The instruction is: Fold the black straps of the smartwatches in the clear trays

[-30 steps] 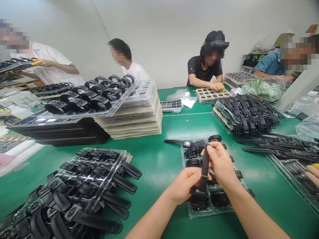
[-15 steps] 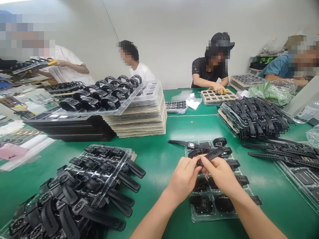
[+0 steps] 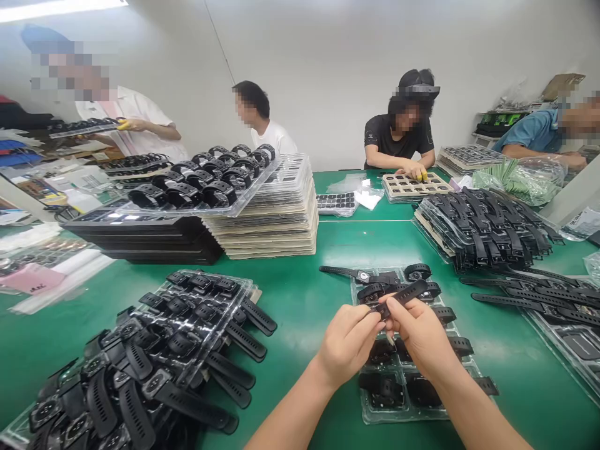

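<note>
My left hand (image 3: 349,342) and my right hand (image 3: 419,332) are closed together on a black watch strap (image 3: 409,295), its free end pointing up and to the right. Fingers cover the strap's lower end, so whether a watch case is attached there is hidden. Both hands are above a clear plastic tray (image 3: 375,415) that holds several black watches (image 3: 382,386) with looped straps. Across its far end lies a watch with its strap stretched out (image 3: 362,275).
On the left, trays piled with black watches (image 3: 180,340) have straps sticking out. Behind them rise black trays (image 3: 150,240) and a tall stack of pale trays (image 3: 269,234). More watches (image 3: 482,219) are piled at right. Across the table, a co-worker in black (image 3: 398,140) handles a compartment tray (image 3: 415,187).
The head view has shifted slightly, so most things appear a little farther right. Both my hands keep hold of the strap, with the fingers moving only slightly.
</note>
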A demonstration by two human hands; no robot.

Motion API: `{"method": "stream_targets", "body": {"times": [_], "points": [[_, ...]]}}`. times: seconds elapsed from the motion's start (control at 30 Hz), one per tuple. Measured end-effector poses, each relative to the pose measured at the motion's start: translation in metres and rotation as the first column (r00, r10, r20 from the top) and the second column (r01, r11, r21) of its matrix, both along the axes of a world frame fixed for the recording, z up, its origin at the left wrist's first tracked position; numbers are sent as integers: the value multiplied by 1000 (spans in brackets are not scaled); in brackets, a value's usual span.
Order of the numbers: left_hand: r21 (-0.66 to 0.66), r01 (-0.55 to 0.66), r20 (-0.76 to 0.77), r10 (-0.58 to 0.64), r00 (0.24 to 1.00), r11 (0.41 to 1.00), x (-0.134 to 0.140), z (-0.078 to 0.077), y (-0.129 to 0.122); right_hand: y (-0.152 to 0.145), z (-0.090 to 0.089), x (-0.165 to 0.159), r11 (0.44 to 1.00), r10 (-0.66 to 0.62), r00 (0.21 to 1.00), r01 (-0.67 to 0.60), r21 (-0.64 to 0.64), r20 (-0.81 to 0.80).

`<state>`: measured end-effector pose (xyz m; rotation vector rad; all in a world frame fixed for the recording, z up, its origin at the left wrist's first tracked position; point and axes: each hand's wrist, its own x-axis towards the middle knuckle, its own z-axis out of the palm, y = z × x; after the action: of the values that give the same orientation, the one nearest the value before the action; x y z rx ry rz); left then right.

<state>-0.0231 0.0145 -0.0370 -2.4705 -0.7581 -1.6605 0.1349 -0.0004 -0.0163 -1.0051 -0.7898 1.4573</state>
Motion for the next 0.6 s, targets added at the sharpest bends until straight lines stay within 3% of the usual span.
{"method": "stream_targets", "body": {"times": [0.33,0.47,0.53,0.6], "points": [[6,-15,-25,15,1000,1000,1,1,-1,0,-1,1,997,-34,976,18,74,213],[-28,-6,-25,6,1000,1000,2,3,-1,-3,0,4,978,-59,926,-20,205,373],[-96,21,23,-18,1000,995,1,4,-2,-4,-1,6,944,-54,877,-110,310,477],[-279,61,134,-24,991,958,1,5,-2,-5,-3,7,896,-61,813,-211,391,579]]}}
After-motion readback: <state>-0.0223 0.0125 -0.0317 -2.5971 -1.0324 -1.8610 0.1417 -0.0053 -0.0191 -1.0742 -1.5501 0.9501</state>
